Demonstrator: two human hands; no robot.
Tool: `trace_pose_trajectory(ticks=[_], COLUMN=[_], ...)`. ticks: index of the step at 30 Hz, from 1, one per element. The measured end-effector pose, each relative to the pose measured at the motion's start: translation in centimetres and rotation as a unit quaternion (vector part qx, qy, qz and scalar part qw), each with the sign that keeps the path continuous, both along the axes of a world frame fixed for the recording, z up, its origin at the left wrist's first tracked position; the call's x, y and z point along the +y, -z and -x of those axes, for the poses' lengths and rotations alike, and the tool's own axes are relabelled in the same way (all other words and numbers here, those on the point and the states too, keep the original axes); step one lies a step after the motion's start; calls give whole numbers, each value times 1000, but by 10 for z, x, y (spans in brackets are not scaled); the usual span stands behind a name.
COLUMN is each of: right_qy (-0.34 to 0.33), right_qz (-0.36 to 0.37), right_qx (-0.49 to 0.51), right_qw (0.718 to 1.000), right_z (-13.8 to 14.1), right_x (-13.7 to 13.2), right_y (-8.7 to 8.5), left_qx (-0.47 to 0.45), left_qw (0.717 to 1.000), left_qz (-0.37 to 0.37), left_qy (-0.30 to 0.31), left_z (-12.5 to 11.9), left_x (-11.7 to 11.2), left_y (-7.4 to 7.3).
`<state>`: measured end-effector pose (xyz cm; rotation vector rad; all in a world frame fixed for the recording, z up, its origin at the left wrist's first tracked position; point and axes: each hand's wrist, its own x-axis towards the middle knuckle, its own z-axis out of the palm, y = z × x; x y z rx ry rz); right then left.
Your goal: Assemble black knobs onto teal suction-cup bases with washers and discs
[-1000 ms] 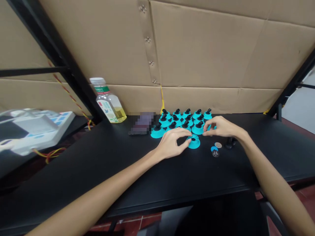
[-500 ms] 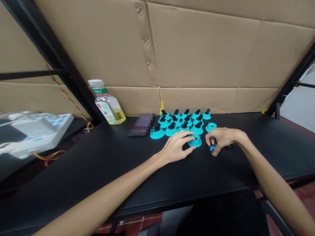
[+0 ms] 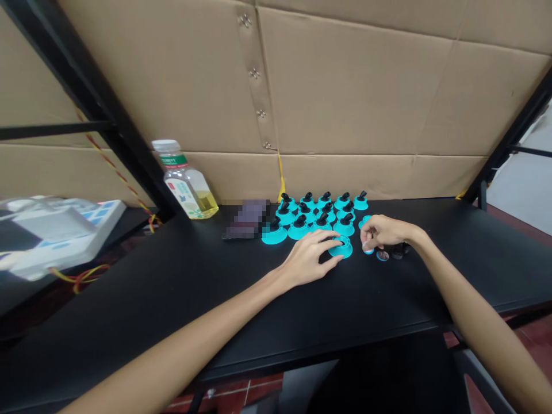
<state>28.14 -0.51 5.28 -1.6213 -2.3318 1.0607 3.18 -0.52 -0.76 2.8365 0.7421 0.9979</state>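
Observation:
My left hand (image 3: pixel 307 257) rests on the black table, its thumb and fingers closed around a turquoise flared ring (image 3: pixel 344 248). To the right, my right hand (image 3: pixel 383 231) pinches a small disc (image 3: pixel 368 249) with a blue edge; fingers cover part of it. A second small disc (image 3: pixel 382 256), shiny on top, lies just below that hand. Small black parts (image 3: pixel 397 252) sit under the right wrist, partly hidden. Behind the right hand, another turquoise ring (image 3: pixel 364 220) is mostly covered. Several turquoise bases with black tilted tops (image 3: pixel 322 222) stand in rows beyond my left hand.
A dark phone-like slab (image 3: pixel 246 219), blurred out, lies left of the rows. Further left stands a bottle (image 3: pixel 190 187) of yellow liquid. A white power strip (image 3: pixel 86 238) with cables is at the far left. Cardboard (image 3: pixel 366 92) walls the back of the table (image 3: pixel 276 322).
My right hand has lifted slightly up and left with a disc between its fingertips, uncovering another disc and the black parts. The left hand stays on the turquoise ring.

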Motion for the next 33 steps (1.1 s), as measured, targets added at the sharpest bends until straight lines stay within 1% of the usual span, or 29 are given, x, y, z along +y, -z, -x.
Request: trace_pose_trajectory(ticks=[2, 7, 11, 13, 15, 17, 21, 24, 27, 30, 33], right_qy=[-4, -2, -10, -20, -23, -11, 21, 8, -5, -9, -4], right_qz=[-34, -67, -148, -171, -164, -147, -103, -77, -68, -72, -76], right_qx=[6, 30, 6, 10, 45, 91, 174, 222, 233, 236, 226], right_qw=[999, 997, 989, 985, 985, 985, 979, 972, 970, 969, 971], right_z=[1, 0, -2, -2, 0, 5, 17, 24, 27, 28, 27], right_x=[1, 4, 8, 9, 8, 5, -3, -7, -9, -9, -7], right_y=[1, 3, 4, 4, 2, -1, -6, -6, -5, -4, -2], left_qx=[-2, 0, -9, -25, -48, -75, -136, -173, -197, -196, -167], left_qw=[1000, 1000, 1000, 1000, 999, 997, 990, 983, 978, 980, 983], left_qz=[-6, -4, -2, -7, -13, -11, 18, 46, 54, 10, -76], left_qy=[0, 0, -7, -11, -14, -18, -37, -38, -34, -26, -28], left_z=[-1, -2, -4, -6, -7, -8, -10, -12, -12, -10, -7], left_x=[-1, -2, -1, 0, 1, 1, -1, -1, 0, 2, 3], left_y=[-1, -2, -2, -2, -3, -4, -7, -9, -11, -11, -11])
